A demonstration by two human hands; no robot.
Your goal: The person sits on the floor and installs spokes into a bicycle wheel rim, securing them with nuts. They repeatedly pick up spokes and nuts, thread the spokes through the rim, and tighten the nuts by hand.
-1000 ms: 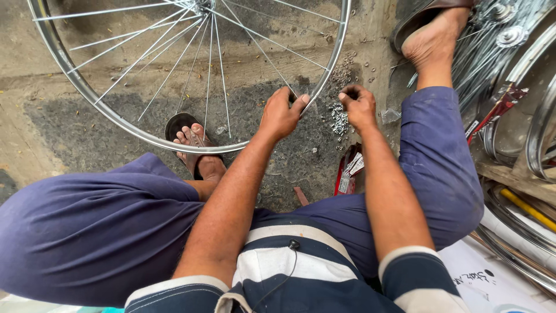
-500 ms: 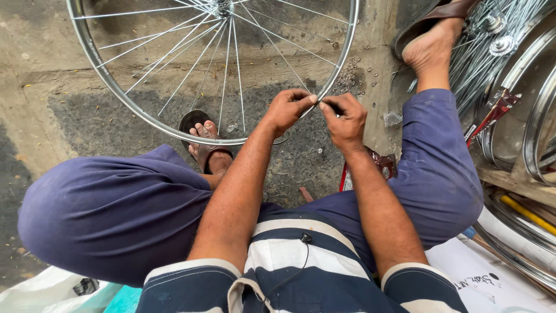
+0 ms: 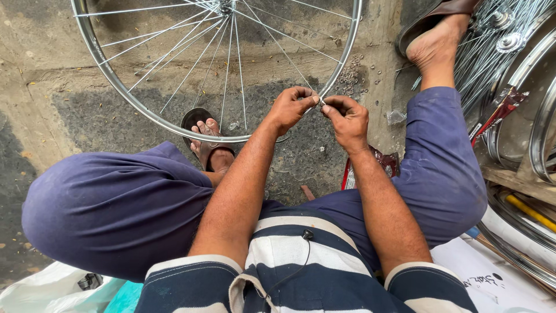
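A silver bicycle wheel rim [image 3: 116,87] with thin spokes stands on the concrete in front of me. My left hand [image 3: 291,106] pinches the near end of a spoke [image 3: 278,49] at the rim's lower right edge. My right hand [image 3: 346,119] meets it there, its fingertips closed on a small metal piece at the same spot, too small to identify. Both forearms reach forward between my knees in blue trousers.
A pile of small metal nipples [image 3: 349,72] lies on the ground beyond the rim. More rims and spoked wheels [image 3: 521,75] are stacked at the right. A red packet [image 3: 385,162] lies under my right leg. My sandalled foot [image 3: 204,139] rests under the rim.
My hands have come together at the rim's edge; a second ago they were apart, the right one lower near the nipple pile. The view has shifted left.
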